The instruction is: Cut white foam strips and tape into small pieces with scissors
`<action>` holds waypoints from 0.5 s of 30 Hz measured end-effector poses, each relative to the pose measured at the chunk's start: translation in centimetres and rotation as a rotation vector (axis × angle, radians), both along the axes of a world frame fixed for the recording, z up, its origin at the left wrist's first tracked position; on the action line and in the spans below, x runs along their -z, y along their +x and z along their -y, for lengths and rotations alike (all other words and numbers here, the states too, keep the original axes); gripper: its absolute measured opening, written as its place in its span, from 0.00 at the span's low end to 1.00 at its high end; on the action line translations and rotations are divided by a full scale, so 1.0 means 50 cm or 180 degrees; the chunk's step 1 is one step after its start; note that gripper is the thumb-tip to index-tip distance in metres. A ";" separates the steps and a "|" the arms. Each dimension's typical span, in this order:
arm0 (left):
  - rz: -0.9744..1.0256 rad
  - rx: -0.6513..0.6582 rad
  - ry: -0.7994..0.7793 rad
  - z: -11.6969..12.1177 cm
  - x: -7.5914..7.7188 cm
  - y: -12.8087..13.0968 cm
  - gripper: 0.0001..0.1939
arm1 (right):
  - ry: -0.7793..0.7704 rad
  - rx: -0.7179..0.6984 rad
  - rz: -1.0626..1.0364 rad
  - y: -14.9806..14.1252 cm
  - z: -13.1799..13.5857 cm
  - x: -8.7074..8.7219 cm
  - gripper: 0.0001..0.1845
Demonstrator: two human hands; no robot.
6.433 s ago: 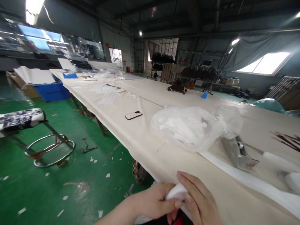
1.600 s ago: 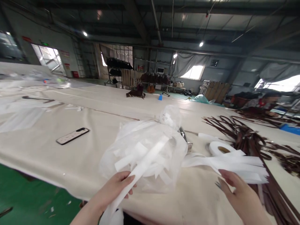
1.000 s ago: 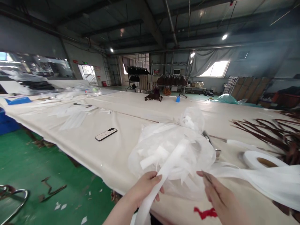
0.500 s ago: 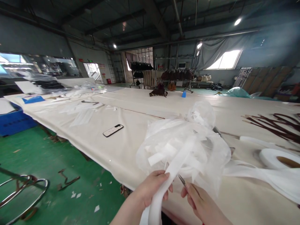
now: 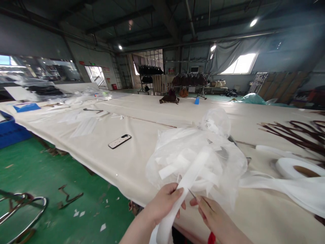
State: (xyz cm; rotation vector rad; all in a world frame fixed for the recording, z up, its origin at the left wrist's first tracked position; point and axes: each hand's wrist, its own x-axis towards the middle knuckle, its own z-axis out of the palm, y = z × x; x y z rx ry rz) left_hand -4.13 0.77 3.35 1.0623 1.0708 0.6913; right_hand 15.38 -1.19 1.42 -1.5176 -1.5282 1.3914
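Note:
A white fabric strip (image 5: 186,181) runs from below my left hand up over the clear plastic bag (image 5: 157,152). Between thumb and fingers, my left hand (image 5: 166,201) is closed on it. Just to the right, my right hand (image 5: 209,213) is closed around small scissors (image 5: 193,194), whose pointed blade tip is at the strip's right edge. The handles are mostly hidden in the palm. Cut white pieces (image 5: 169,170) show in the plastic bag in front of both hands.
A phone (image 5: 119,141) lies on the pale-covered table (image 5: 132,162), left of the bag. To the right are a roll of white tape (image 5: 286,167) and dark brown straps (image 5: 291,135). A metal stool ring (image 5: 43,206) stands on the green floor.
My right hand has moved left, bringing the scissors from a short gap up to the strip's edge. My left hand keeps its hold. The whole view has shifted slightly.

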 end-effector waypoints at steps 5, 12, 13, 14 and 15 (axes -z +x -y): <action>-0.0230 0.0256 0.0150 -0.003 -0.017 -0.012 0.27 | -0.0765 0.0087 -0.0568 -0.008 -0.003 0.000 0.35; -0.0308 0.0559 0.0281 -0.012 -0.029 -0.018 0.30 | -0.0791 0.0087 -0.1027 -0.018 -0.005 -0.007 0.34; -0.0315 0.0556 0.0291 -0.013 -0.032 -0.017 0.30 | -0.0764 0.0098 -0.1009 -0.018 -0.006 -0.006 0.34; -0.0309 0.0564 0.0298 -0.013 -0.035 -0.015 0.30 | -0.0739 0.0113 -0.0987 -0.018 -0.007 -0.005 0.33; -0.0293 0.0574 0.0301 -0.014 -0.036 -0.014 0.30 | -0.0728 0.0121 -0.0965 -0.019 -0.009 -0.004 0.34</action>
